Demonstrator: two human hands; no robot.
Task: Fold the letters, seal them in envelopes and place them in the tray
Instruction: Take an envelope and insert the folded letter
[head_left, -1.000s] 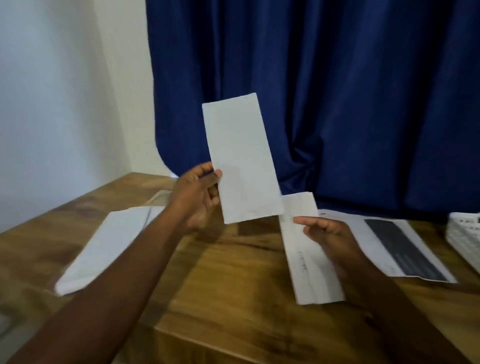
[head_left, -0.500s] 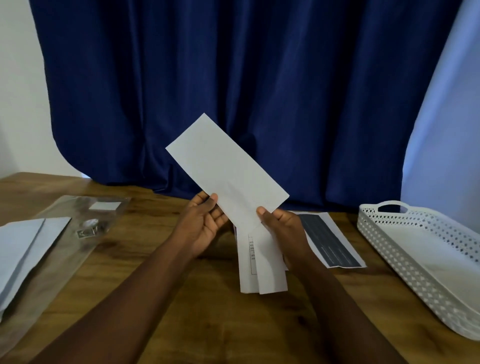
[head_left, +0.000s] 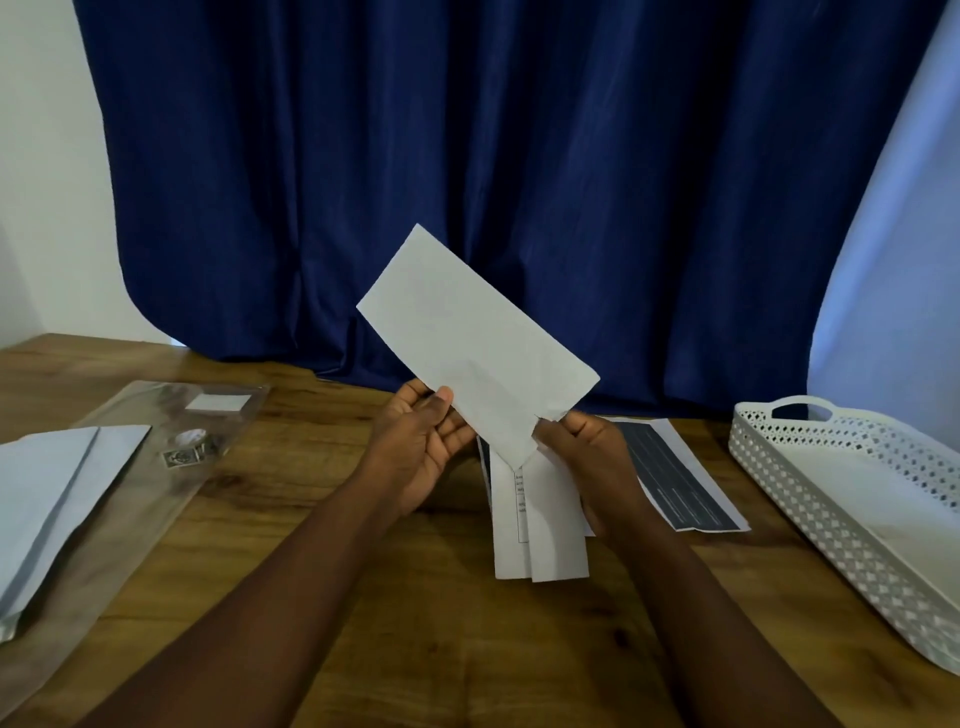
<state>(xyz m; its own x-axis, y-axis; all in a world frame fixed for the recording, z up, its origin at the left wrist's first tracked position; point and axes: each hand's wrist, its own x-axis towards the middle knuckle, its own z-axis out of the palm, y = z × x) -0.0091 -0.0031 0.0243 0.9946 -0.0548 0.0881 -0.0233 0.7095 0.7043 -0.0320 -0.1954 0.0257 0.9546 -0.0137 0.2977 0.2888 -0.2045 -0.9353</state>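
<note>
I hold a white envelope (head_left: 475, 343) up over the wooden table (head_left: 415, 649), tilted with its far end up and to the left. My left hand (head_left: 421, 447) pinches its lower left edge with the thumb on top. My right hand (head_left: 587, 447) pinches the lower right corner, where the paper is bent. Under my hands a stack of folded letters (head_left: 540, 530) lies on the table. A white perforated tray (head_left: 852, 499) stands at the right.
A printed sheet with a dark block (head_left: 675, 478) lies beside the letters. At the left, more white envelopes (head_left: 47, 499) rest on a clear plastic sleeve (head_left: 171, 457) with a small packet on it. A blue curtain (head_left: 519, 182) hangs behind the table.
The view swung right, bringing the tray into sight. The envelope tipped from near upright to a slant, and my right hand came up from the letters to take its lower corner.
</note>
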